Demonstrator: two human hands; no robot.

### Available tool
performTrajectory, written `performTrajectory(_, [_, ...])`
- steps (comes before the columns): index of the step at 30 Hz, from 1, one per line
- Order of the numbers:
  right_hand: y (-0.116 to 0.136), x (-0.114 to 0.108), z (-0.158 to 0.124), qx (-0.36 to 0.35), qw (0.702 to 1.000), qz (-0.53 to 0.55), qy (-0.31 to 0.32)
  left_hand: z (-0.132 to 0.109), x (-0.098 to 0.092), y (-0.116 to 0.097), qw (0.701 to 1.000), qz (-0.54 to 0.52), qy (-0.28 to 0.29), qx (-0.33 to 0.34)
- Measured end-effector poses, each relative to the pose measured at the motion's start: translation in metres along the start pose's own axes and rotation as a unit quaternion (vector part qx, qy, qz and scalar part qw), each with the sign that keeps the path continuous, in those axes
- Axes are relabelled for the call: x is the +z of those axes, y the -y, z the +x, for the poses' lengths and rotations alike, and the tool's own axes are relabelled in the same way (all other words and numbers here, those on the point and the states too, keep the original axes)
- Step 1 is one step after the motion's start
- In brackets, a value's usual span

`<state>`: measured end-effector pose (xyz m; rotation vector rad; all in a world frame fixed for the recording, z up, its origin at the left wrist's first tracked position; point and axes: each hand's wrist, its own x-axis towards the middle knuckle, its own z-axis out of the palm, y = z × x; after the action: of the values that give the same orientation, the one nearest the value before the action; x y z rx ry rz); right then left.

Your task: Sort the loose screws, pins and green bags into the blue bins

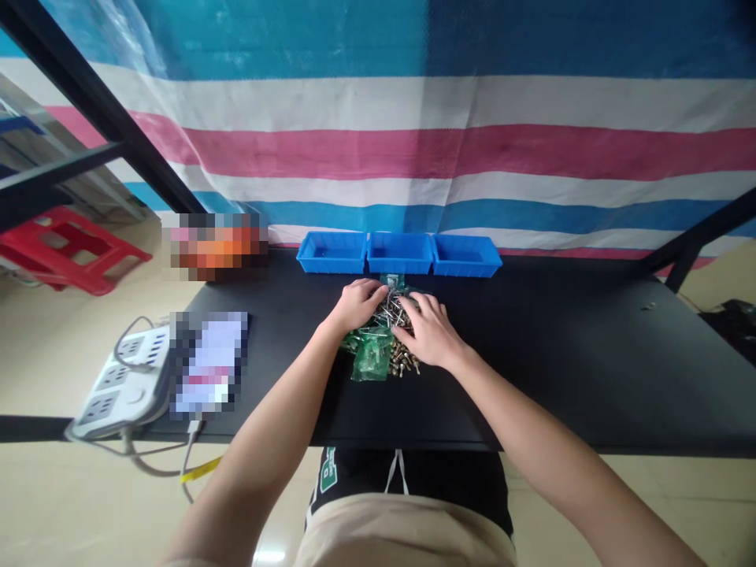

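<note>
A mixed pile of small metal fasteners lies on the black table (549,354). Silver, nail-like pins (390,309) sit at its top, and brass-coloured pieces (405,362) lie on the near side. Green clear plastic bags (372,358) lie among them at the near left. My left hand (357,305) rests over the pile's left edge, fingers stretched and thumb apart. Across from it my right hand (432,331) lies on the right side of the pile with its fingers spread. Both palms face down, hiding part of the pile, and I see nothing gripped in either.
Three blue bins stand in a row behind the pile: left bin (331,253), middle bin (400,254), right bin (466,257). A white power strip (127,378) with cables sits at the table's left edge, near a blurred-out flat object (209,362). A red stool (68,248) stands beyond.
</note>
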<state>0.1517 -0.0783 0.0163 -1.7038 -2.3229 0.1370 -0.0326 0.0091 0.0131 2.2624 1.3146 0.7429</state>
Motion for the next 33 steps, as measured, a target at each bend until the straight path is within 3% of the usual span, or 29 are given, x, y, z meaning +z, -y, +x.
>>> performTrajectory(7, [0.012, 0.009, -0.006, 0.005, 0.997, -0.035, -0.069, -0.001, -0.001, 0.0, 1.0, 0.003, 0.006, -0.002])
performTrajectory(16, [0.012, 0.011, -0.005, -0.025, 0.998, -0.021, -0.048, -0.001, -0.001, -0.002, 1.0, 0.006, 0.009, 0.002])
performTrajectory(33, [0.016, 0.013, -0.003, 0.015, 0.998, -0.025, -0.051, -0.001, -0.001, 0.0, 1.0, 0.019, 0.012, 0.008])
